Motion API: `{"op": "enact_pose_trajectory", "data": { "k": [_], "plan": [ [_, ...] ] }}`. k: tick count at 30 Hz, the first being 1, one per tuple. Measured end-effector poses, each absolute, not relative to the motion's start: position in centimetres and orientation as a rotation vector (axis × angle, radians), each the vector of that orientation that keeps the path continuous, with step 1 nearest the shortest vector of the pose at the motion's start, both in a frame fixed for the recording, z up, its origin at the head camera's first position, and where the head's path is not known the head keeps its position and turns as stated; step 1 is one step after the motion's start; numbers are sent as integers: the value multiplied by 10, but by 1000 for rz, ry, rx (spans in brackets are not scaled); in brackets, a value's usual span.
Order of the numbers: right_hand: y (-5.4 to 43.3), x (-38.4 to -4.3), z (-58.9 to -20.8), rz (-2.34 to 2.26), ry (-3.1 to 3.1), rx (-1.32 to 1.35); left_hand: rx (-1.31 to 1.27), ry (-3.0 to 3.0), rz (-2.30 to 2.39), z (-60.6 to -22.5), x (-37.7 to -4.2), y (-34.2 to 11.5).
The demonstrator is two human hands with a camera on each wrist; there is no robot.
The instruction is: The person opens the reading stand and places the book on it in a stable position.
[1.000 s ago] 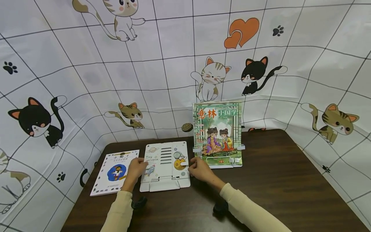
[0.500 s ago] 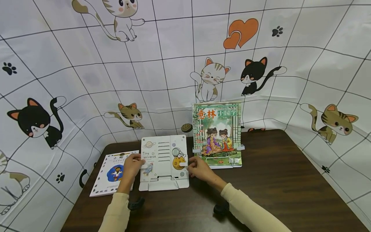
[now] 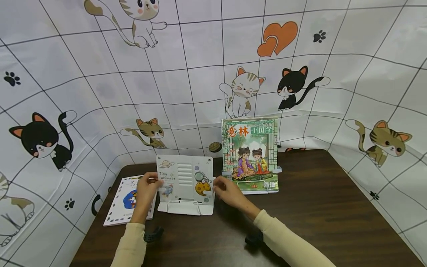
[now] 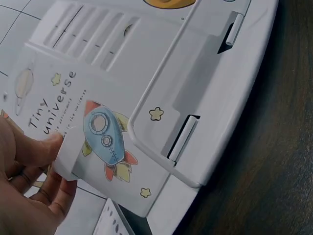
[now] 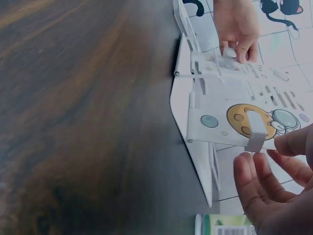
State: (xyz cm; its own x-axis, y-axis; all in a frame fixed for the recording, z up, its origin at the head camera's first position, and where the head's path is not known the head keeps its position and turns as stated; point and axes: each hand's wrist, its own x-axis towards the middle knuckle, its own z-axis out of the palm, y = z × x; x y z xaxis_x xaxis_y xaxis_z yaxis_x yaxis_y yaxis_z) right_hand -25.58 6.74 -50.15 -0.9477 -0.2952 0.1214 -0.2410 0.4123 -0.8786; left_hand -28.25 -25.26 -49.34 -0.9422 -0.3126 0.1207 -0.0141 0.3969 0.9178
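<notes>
- Farther from the magazine [image 3: 250, 155] than one second ago, the white book stand [image 3: 185, 192] has slid left, and both hands have shifted with it.
- Left hand [image 3: 146, 189], well left of the magazine, pinches the stand's left edge at its clip [image 4: 67, 154], thumb in front, fingers bent behind.
- Right hand [image 3: 228, 191], near the magazine's lower left corner, pinches the stand's right edge; its arm [image 3: 287, 237] slants inward, while the left reaches almost straight forward.
- White booklet [image 3: 116, 198] lies on the table [image 3: 317, 207] farthest left of the magazine, partly hidden.
</notes>
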Motion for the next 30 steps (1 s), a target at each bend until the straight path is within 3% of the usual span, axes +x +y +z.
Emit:
{"op": "enact_pose_trajectory", "data": {
  "k": [15,30],
  "plan": [
    [52,-250,-489,-1556,2782,-702,303,-2321,-1575,-493,-287,-257],
    [37,-242,-491,-1495,2825,-920,203,-2425,-1474,-492,-320,-258]
  ]
}}
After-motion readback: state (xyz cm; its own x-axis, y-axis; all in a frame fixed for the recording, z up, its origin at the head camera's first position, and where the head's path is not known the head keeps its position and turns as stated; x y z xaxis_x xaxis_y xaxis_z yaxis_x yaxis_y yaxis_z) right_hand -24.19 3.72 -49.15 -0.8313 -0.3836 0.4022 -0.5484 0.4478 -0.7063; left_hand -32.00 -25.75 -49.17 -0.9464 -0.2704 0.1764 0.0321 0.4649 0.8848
